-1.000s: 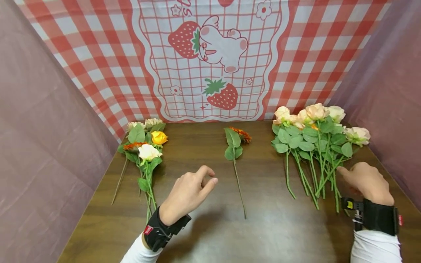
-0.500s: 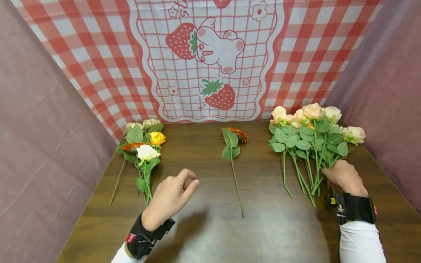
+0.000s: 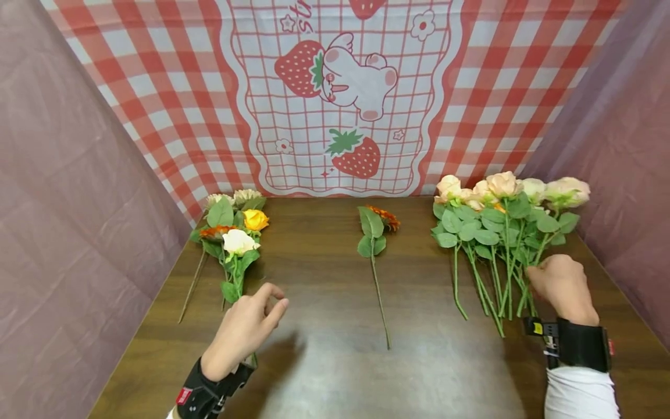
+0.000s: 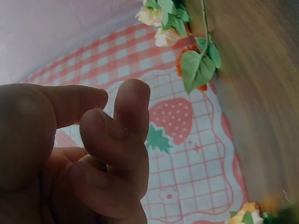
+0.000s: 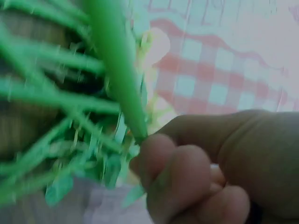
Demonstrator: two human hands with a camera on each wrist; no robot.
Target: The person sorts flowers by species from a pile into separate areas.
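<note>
My right hand [image 3: 562, 288] pinches the green stem [image 5: 114, 56] of a pale pink rose [image 3: 567, 192], whose bloom sits at the far right of a bunch of peach and cream roses [image 3: 502, 184]. In the right wrist view the stem runs up from between thumb and fingertips, with other stems crossing beside it. My left hand [image 3: 245, 331] hovers over the left side of the table, fingers loosely bent and holding nothing. Partly beneath it in the head view lies a white rose [image 3: 239, 242], its lower stem hidden.
A single orange flower [image 3: 386, 218] with a long thin stem lies mid-table. At the left are a yellow rose [image 3: 256, 220], another orange flower [image 3: 217, 231] and pale blooms [image 3: 247, 196]. A checked strawberry cloth [image 3: 361, 157] hangs behind the wooden table [image 3: 335, 372].
My right hand has moved left to the stems and taken hold of one; its pale pink rose has risen and shifted. My left hand has drifted left and down toward the white rose.
</note>
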